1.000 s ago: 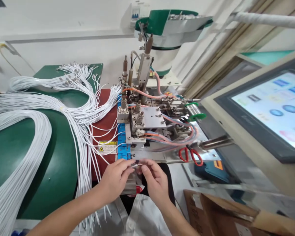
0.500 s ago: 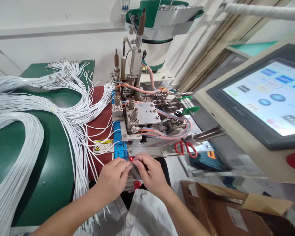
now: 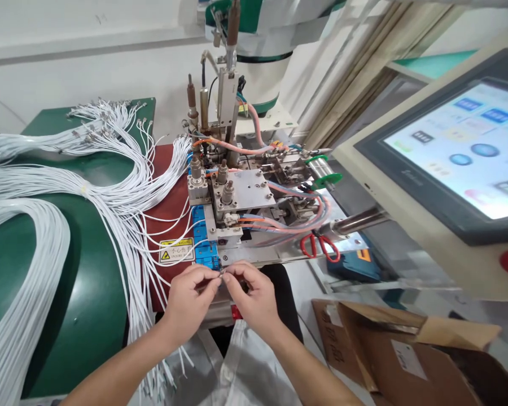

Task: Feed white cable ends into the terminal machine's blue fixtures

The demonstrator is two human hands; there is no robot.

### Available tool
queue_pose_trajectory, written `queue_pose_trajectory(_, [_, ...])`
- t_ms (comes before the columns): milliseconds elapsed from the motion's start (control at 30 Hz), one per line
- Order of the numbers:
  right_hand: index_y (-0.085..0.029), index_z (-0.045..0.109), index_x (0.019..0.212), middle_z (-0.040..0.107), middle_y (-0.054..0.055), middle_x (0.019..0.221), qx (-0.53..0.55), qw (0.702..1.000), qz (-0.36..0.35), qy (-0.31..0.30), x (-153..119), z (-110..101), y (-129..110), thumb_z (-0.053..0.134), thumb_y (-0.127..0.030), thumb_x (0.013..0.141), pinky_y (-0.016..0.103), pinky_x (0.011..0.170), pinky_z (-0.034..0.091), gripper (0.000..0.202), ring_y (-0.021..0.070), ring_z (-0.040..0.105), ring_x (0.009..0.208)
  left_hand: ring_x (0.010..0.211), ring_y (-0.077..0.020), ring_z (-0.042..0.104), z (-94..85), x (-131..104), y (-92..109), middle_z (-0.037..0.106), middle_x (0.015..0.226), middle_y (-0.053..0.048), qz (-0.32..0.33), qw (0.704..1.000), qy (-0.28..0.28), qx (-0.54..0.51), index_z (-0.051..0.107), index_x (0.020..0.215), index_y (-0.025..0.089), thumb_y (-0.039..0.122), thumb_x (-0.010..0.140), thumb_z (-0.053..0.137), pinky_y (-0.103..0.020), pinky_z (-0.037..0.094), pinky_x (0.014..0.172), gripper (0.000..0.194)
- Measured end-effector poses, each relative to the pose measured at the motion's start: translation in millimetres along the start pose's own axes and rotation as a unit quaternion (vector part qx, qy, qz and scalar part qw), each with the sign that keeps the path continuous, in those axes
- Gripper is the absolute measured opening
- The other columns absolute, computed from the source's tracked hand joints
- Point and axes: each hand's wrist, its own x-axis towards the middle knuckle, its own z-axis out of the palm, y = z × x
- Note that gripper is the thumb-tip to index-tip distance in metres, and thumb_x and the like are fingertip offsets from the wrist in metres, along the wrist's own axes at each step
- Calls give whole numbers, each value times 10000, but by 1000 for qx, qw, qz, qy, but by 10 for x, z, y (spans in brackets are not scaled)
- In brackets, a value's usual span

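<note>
My left hand (image 3: 191, 303) and my right hand (image 3: 252, 298) meet fingertip to fingertip at the front end of a machine. Each one pinches with thumb and forefinger. Whatever small piece lies between the fingertips is mostly covered and too small to name. Just beyond the fingers is the near end of a row of blue fixture blocks (image 3: 205, 252). White cables (image 3: 122, 203) run from these blocks leftward into a large bundle, some ends hanging down beside my left forearm.
The machine's metal plate (image 3: 248, 192) carries air hoses and a wire spool (image 3: 322, 170). Red-handled scissors (image 3: 319, 247) lie at its right front. A touchscreen (image 3: 461, 146) juts in at right, above a cardboard box (image 3: 364, 349). A green tabletop (image 3: 88, 248) and warning label (image 3: 176, 251) are at left.
Both hands have shifted slightly left, closer to the blue blocks, still pinching together. A red light seen between them before is out of sight. The whole view has also moved a little.
</note>
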Motion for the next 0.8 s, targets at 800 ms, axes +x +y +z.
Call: queue_pose_trajectory(800, [-179,551,648,564,0,636,13,996,58,71,-59,212,5,511,-185,766,245,583,439,125,123,530,608,662,-115,553,118,-47,-81,538,741,-9,-37,997,65,-34,561,757,162,223,795,525,-223,470,602,82])
